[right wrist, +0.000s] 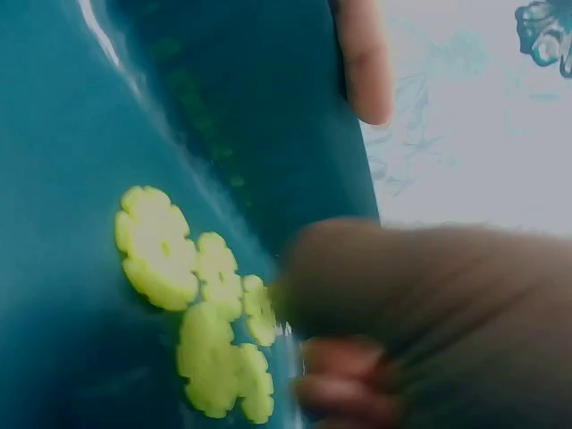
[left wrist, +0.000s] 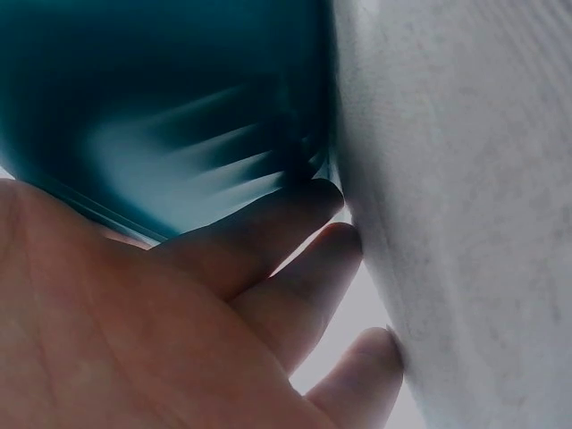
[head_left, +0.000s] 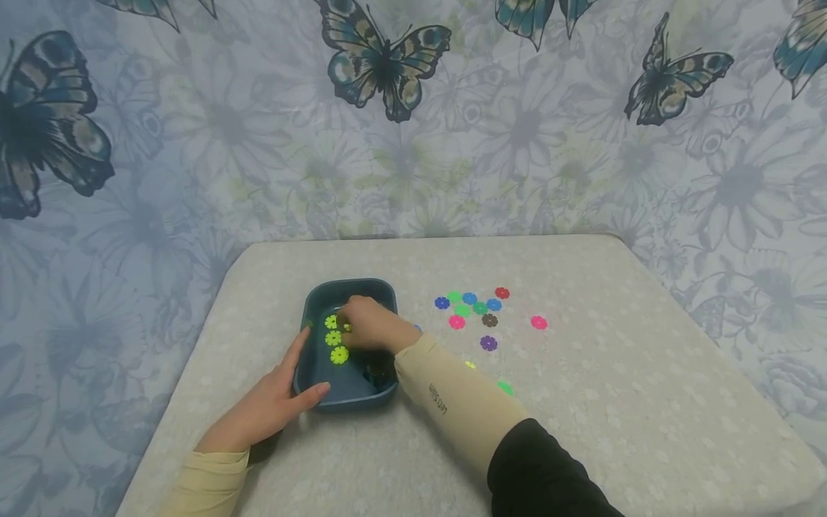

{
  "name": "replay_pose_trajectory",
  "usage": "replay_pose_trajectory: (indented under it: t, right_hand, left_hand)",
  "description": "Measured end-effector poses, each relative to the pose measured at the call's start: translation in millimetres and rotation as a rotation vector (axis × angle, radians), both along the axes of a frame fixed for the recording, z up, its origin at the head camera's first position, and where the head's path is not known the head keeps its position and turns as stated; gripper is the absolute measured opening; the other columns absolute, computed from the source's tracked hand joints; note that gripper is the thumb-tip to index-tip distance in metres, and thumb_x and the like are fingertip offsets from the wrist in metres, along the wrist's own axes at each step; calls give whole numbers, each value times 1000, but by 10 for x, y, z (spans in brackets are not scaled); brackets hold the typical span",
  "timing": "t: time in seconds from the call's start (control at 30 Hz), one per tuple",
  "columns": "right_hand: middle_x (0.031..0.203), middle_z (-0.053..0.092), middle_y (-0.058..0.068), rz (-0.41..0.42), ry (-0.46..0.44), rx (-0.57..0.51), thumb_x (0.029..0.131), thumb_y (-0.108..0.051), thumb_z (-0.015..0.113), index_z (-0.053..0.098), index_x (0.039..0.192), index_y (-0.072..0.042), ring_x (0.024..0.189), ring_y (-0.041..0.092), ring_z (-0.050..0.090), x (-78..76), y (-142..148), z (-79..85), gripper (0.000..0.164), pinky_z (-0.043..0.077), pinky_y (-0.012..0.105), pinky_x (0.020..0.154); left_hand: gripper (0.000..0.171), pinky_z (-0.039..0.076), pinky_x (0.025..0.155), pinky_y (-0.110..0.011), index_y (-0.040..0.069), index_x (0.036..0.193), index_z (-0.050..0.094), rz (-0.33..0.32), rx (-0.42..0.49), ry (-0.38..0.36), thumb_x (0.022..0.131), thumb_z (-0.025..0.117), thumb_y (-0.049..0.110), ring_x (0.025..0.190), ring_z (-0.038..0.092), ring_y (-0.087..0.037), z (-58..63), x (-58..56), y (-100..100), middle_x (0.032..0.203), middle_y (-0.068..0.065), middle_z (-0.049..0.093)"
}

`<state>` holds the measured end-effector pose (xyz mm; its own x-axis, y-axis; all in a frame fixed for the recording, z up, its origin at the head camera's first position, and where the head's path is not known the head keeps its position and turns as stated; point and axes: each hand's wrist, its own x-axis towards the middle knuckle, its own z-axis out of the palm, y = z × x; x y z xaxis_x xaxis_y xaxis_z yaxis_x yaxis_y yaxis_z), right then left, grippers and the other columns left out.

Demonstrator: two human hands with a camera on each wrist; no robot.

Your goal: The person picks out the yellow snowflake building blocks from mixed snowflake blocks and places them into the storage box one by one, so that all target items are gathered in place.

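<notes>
A dark blue-green tray stands on the table. My left hand holds its near left corner, the thumb over the rim and the index finger along the left side. In the left wrist view, other fingers lie against the outer wall, close to the tabletop. Inside the tray, my right hand is curled with its fingertips at a yellow flower-shaped disc. Other yellow flower-shaped discs lie flat on the tray bottom beside those fingers. The right hand is blurred in its wrist view.
Right of the tray, several coloured flower-shaped discs lie scattered, with a pink one farther right. A green disc is partly behind the right sleeve. A pale patterned cloth covers the table, which meets a butterfly-print wall.
</notes>
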<state>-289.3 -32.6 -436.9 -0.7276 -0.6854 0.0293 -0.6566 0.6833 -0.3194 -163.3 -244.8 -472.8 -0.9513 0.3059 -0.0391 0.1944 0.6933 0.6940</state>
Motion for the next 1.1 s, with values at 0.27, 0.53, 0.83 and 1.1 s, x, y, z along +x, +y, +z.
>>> replay_pose_trajectory:
  t: [0.27, 0.53, 0.83, 1.1]
  right_hand:
    - [120, 69, 6, -20, -72, -276, 97, -21, 68, 72, 127, -8, 105, 17, 68, 68, 230, 398, 32, 55, 24, 88]
    - [117, 69, 2, -49, -17, -445, 97, -20, 71, 75, 120, -12, 98, 12, 64, 235, 1019, 828, 25, 56, 30, 85]
    - [114, 72, 0, -158, -178, -443, 95, -22, 73, 75, 119, -15, 98, 16, 64, 358, 1787, 478, 25, 57, 35, 84]
    - [110, 73, -1, -208, -411, -380, 93, -19, 74, 76, 118, -10, 96, 18, 63, 524, 2159, -178, 27, 55, 34, 83]
  left_hand:
    - [100, 38, 107, -72, 31, 166, -11, 16, -31, -2, 100, 61, 56, 145, 36, -54, 18, 11, -5, 169, -25, 15]
    - [100, 35, 109, -73, 33, 165, -11, 7, -23, 6, 100, 61, 55, 147, 32, -54, 17, 11, 28, 172, -19, 9]
    - [100, 33, 110, -73, 34, 165, -11, 6, -13, 10, 99, 62, 54, 149, 29, -53, -19, -24, 9, 173, -15, 7]
    - [101, 36, 109, -72, 33, 166, -9, 6, -14, 6, 99, 63, 54, 147, 32, -54, 19, 13, 20, 172, -18, 10]
